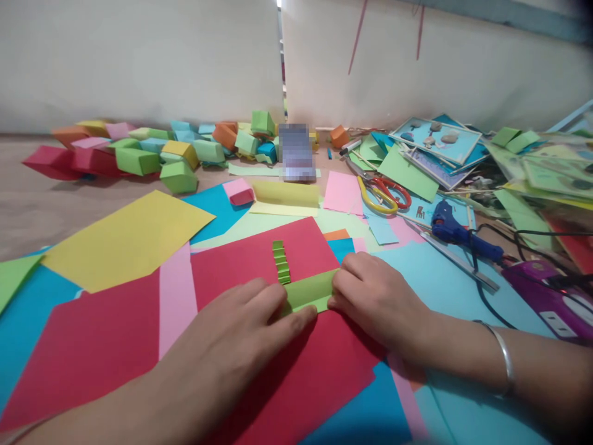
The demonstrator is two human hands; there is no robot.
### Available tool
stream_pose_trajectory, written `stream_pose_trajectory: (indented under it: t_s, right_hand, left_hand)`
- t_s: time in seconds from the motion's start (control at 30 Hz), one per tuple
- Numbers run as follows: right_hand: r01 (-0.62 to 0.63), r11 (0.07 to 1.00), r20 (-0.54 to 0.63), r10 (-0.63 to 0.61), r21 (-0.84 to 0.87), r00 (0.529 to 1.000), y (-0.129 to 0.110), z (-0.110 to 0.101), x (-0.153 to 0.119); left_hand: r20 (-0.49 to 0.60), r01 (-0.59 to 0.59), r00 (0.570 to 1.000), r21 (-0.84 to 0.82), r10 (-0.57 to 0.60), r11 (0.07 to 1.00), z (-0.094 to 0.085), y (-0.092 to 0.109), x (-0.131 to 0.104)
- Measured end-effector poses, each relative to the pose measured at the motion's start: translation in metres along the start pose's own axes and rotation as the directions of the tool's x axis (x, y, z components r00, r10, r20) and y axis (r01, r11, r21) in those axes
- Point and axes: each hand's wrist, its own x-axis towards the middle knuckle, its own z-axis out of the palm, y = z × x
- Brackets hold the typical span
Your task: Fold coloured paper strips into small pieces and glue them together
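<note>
A strip of green paper (311,290) with a lengthwise crease lies over a red sheet (296,247). My left hand (245,327) grips its left end, thumb along the near edge. At the right end, the fingers of my right hand (370,296) are closed on the same paper. Just beyond my left fingertips is a small green strip folded in zigzag pleats (280,262). Farther off, a creased yellow paper (285,196) stands partly raised beside a small pink paper box (239,193).
Many folded paper boxes (178,177) line the wall at the back left. Toward the right are scissors (377,194), a blue glue gun (451,228) with its black cable, a metal-coloured cutter (458,259) and a purple power strip (551,290). A yellow sheet (130,241) lies left.
</note>
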Motion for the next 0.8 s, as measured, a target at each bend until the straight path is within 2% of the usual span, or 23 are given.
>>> stream_pose_trajectory:
  t_s: [0.07,0.13,0.27,0.5,0.63,0.7,0.8]
  right_hand:
    - [0.063,0.997,-0.086,-0.067,-0.053,0.994,-0.002,-0.002,0.0]
    - [0.151,0.986,-0.143,-0.16,-0.07,0.977,-0.005,-0.004,0.0]
    - [0.331,0.943,-0.169,-0.331,-0.034,0.928,-0.013,-0.009,-0.003]
    - [0.272,0.96,-0.024,-0.274,-0.063,0.961,-0.019,-0.019,-0.01]
    - [0.216,0.956,0.064,-0.207,-0.198,0.976,-0.013,-0.026,-0.013]
    - [0.187,0.945,0.073,-0.174,-0.27,0.982,-0.013,-0.03,-0.013]
    - [0.17,0.945,0.004,-0.176,-0.28,0.984,-0.018,-0.036,-0.013]
  left_hand:
    - [0.086,-0.017,0.996,0.017,0.016,1.0,0.005,-0.001,0.002]
    - [0.153,0.015,0.988,0.034,-0.02,0.999,0.007,-0.001,0.003]
    - [0.184,0.055,0.981,0.045,-0.063,0.997,0.008,0.001,0.002]
    - [0.184,0.071,0.98,0.027,-0.075,0.997,0.012,-0.001,0.003]
    - [0.178,0.08,0.981,0.016,-0.082,0.997,0.013,-0.003,0.002]
    - [0.172,0.087,0.981,0.015,-0.089,0.996,0.012,-0.003,0.002]
    - [0.161,0.097,0.982,0.013,-0.098,0.995,0.011,-0.003,0.002]
